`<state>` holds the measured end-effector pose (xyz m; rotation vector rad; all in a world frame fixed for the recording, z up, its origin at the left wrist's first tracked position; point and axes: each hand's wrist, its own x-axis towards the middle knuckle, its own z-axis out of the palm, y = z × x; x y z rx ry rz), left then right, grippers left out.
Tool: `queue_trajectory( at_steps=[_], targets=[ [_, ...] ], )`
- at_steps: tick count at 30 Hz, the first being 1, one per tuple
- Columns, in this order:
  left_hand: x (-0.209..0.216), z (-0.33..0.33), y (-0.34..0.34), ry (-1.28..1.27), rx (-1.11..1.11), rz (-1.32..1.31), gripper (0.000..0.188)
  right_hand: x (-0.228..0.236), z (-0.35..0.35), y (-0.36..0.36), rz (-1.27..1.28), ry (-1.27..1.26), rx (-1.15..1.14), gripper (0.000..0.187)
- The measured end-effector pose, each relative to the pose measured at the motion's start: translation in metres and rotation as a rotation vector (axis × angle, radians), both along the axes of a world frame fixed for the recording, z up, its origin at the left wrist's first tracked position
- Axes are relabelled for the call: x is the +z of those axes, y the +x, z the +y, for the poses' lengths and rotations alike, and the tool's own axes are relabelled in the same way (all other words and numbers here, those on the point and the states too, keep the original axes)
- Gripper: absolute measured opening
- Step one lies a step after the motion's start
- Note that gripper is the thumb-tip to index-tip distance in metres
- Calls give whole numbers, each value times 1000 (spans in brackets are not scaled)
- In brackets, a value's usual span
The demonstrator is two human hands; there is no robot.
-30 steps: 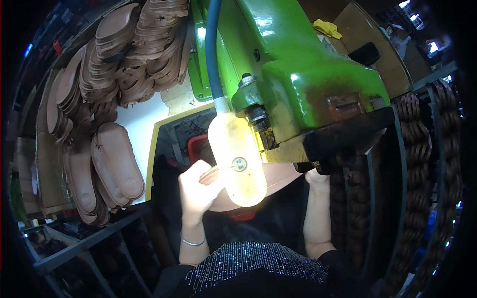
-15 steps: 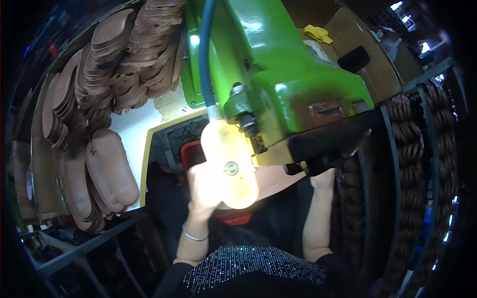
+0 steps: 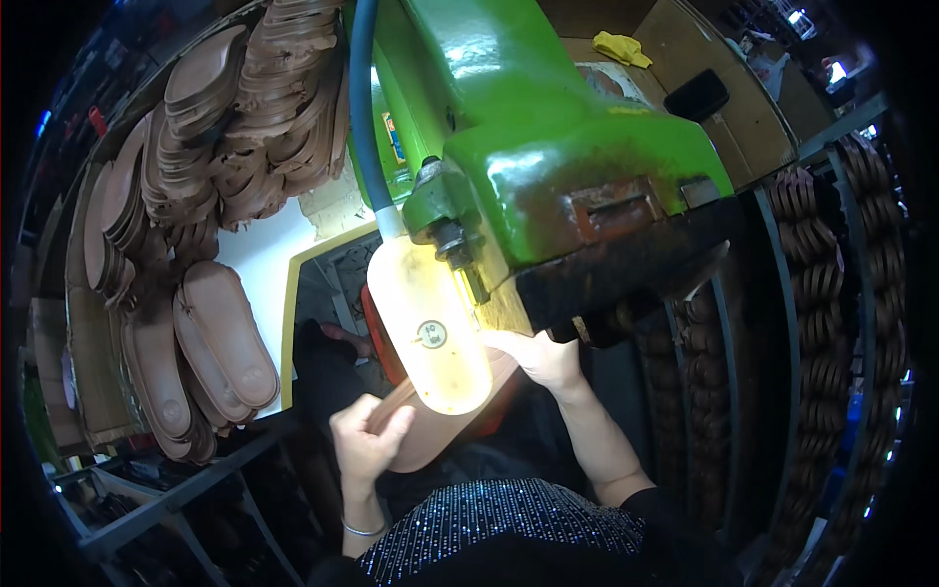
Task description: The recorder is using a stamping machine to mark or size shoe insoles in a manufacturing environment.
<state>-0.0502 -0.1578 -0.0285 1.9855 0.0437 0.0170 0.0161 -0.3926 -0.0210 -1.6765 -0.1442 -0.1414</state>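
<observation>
Both of my hands hold a pinkish-brown shoe sole (image 3: 427, 441) in front of my body, below the glowing lamp (image 3: 416, 293). At its near left end, my left hand (image 3: 364, 436) is closed with the thumb on top. My right hand (image 3: 546, 361) grips the far right end, close under the head of the green machine (image 3: 548, 166). The lamp covers the middle of the sole, and some of my right fingers are hidden. The sole slants from lower left to upper right, clear of the machine's dark lower part.
Stacked brown soles (image 3: 227, 338) lie on the white tabletop (image 3: 256, 256) to the left. Metal racks (image 3: 782, 323) filled with soles stand at right. Behind the machine, a cardboard box (image 3: 753, 122) holds a black object (image 3: 696, 95) and a yellow cloth (image 3: 622, 49). A blue hose (image 3: 363, 108) runs to the lamp.
The sole has come out from under the machine head toward my body and turned. My right hand moved left, and my left hand moved down and nearer. The view shifted slightly.
</observation>
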Motion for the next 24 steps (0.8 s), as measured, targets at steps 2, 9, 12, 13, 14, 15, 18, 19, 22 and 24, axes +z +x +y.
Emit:
queue_trajectory(
  at_steps=[2, 9, 12, 13, 14, 15, 18, 19, 22, 24],
  targets=[
    [12, -24, -2, 27, -31, -29, 19, -18, 0, -4, 185, -27, 0, 24],
    [9, -61, 47, 6, -216, -289, 15, 4, -8, -14, -28, 59, -79, 18],
    [16, -70, 56, -73, -317, -341, 22, 7, -16, -19, 24, 186, -119, 20],
    [14, -72, 55, -77, -320, -342, 22, 6, -20, -21, 44, 181, -111, 20],
    [9, -73, 52, -145, -295, -275, 21, 6, -21, -21, 43, 180, -113, 20],
    [2, -73, 48, -211, -274, -205, 19, 4, -21, -21, 83, 168, -83, 20],
    [-18, -76, 29, -301, -169, -89, 17, 4, -14, -18, 100, 152, -29, 19],
    [-19, -79, 23, -369, -70, -4, 17, 6, -9, -15, 71, 147, 5, 19],
    [-9, -94, 11, -540, 104, -53, 24, 18, 8, -6, 50, 86, 40, 20],
    [-18, -87, 7, -651, 176, -141, 41, 25, 12, -6, 86, 4, 39, 17]
  ],
)
